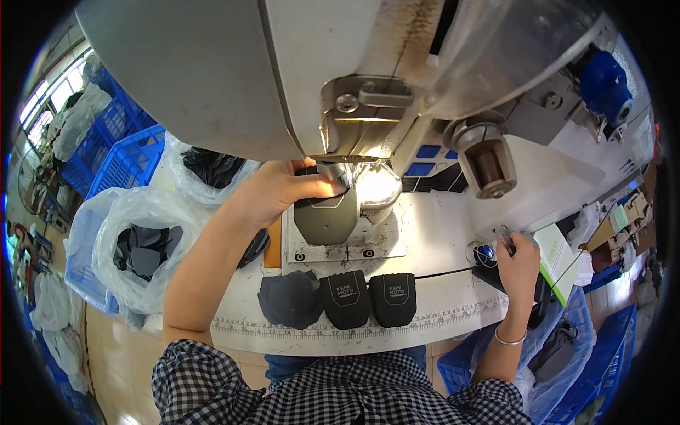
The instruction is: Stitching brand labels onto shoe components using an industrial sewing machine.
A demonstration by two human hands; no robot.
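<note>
My left hand [273,191] reaches under the head of a sewing machine [205,78]. Its thumb and fingers close on the upper part of a dark grey fabric piece [327,223] beside the lit needle area; some fingertips are hidden by the machine. The piece has cut corners and a light stitched line, and lies flat on the metal plate [386,248]. At the right of the table, my right hand [520,261] is closed round a small metal tool [504,239], which looks like thread snips. Two black pouch-like pieces [345,301] with light print lie near the front edge, beside stacked grey cut pieces [289,301].
Plastic-lined bins of dark pieces [145,251] stand at the left, near blue crates [127,163]. A thread bobbin [489,159] hangs at the right. A green-and-white box [556,258] lies beyond my right hand. More lined crates [559,354] are at lower right.
</note>
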